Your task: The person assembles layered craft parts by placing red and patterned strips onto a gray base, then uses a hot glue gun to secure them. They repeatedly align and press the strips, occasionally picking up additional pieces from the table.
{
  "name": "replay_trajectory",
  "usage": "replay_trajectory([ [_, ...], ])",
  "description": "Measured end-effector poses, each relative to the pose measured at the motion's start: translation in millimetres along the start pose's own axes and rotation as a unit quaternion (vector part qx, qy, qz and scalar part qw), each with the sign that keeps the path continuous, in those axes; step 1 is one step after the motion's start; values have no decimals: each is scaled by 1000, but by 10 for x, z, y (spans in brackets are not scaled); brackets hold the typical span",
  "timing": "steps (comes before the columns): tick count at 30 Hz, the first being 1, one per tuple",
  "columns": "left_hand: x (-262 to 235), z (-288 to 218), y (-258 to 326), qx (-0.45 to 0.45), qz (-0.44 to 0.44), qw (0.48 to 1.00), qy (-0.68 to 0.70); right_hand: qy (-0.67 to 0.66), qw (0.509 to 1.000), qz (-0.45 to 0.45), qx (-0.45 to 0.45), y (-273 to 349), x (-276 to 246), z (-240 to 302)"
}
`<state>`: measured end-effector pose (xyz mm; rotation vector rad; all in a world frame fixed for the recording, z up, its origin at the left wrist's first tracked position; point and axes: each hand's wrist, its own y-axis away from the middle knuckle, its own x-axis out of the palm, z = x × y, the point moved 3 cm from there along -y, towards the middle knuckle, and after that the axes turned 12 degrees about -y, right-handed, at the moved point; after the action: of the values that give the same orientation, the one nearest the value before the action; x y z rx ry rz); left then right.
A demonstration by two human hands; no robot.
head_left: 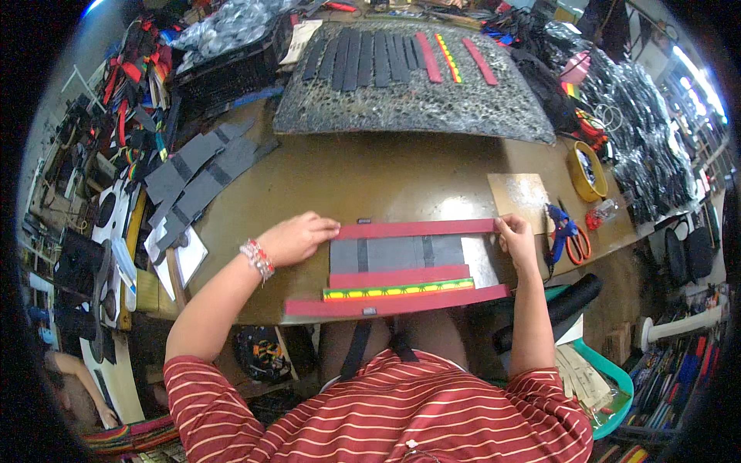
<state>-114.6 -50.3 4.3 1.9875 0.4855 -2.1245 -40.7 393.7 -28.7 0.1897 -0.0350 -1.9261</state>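
A long red strip (421, 228) stretches across the table, its two ends pinched by my hands. My left hand (299, 238) is closed on the left end, with a beaded bracelet on that wrist. At the right end, the thumb and fingers of my right hand (515, 238) grip the strip. Just below it lies a dark grey panel (394, 255) with black bands across it. A shorter red strip (401, 275), a yellow, green and red patterned strip (397, 291) and another long red strip (401, 301) lie along the panel's near side.
At the back, a speckled board (417, 108) bears several black strips (363, 60) and a few coloured ones. Grey panels (204, 174) lie at the left. To the right are a cardboard piece (519, 197), blue-and-orange tools (567, 235) and a yellow bowl (587, 171).
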Motion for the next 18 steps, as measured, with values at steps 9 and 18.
replay_trajectory([
  [9,98,-1130,-322,-187,-6,972,143,-34,952,19,-304,294,699,1539],
  [18,151,-759,-518,-151,-9,974,169,-261,794,404,-372,981,1077,1374],
])
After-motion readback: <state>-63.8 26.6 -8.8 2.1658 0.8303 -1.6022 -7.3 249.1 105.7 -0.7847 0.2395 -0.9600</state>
